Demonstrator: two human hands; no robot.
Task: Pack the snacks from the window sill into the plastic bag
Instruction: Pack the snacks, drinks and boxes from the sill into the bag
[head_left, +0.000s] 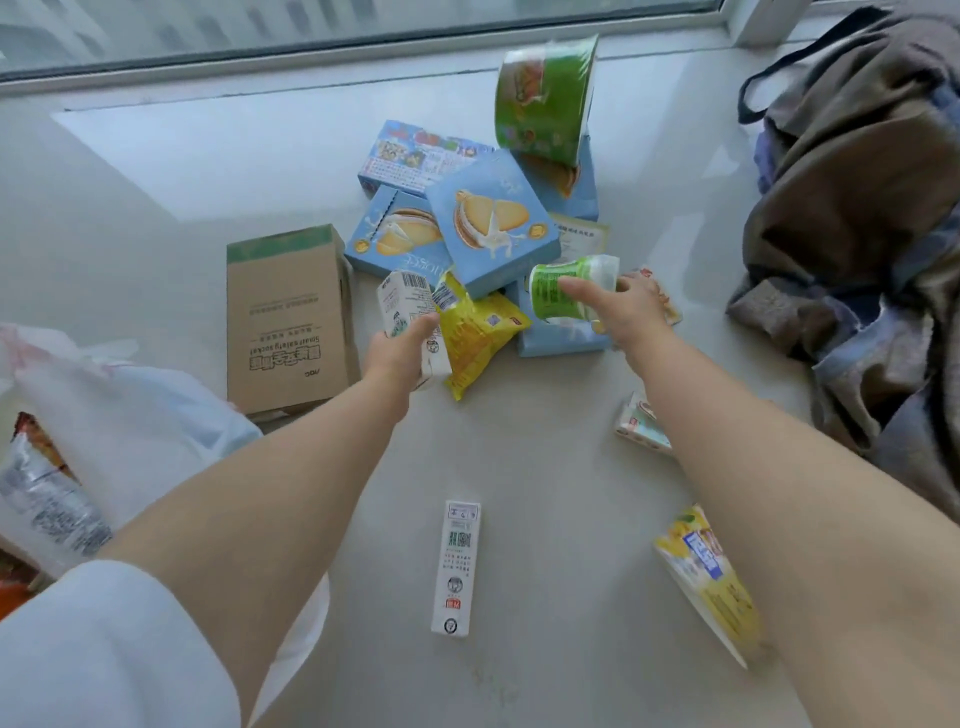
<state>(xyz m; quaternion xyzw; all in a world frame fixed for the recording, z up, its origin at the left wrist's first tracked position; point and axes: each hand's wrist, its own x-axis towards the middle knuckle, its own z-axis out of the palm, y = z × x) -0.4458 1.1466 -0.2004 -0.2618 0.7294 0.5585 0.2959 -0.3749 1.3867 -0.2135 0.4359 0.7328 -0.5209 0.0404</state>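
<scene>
While hands grip snacks, blue boxes crowd behind.

We see open sill far left, bare strip near centre around slim white carton. Snack pile crowds centre: blue biscuit boxes, green tub on top, brown box left. Clothes heap blocks right side. Plastic bag fills near left. Yellow packet near right.
</scene>
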